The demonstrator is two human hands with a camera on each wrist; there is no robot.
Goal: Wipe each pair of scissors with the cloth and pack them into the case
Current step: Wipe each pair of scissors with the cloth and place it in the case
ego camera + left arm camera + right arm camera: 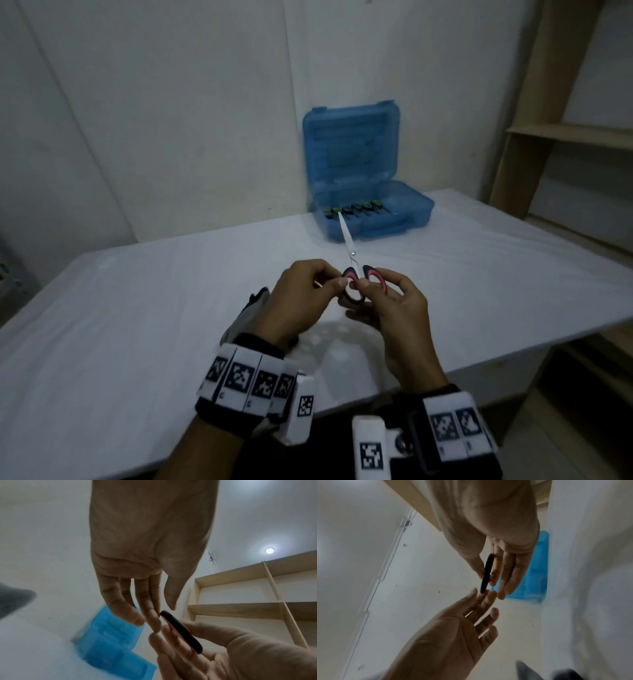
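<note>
A pair of scissors (346, 236) with black-and-red handles is held above the table, blades together and pointing away at the blue case (414, 219). My left hand (337, 281) pinches the left handle loop between thumb and forefinger. My right hand (368, 284) grips the right loop; the right wrist view shows the black handle (488, 572) between its thumb and fingers. The case stands open at the far edge with several green-and-black-handled scissors inside. A grey cloth (251, 305) lies on the table beneath my left wrist.
The white table (137, 325) runs left and right of my hands. Its near edge falls off at the right. A wooden shelf unit (565, 137) stands at the right beyond the table. The case lid leans against the wall.
</note>
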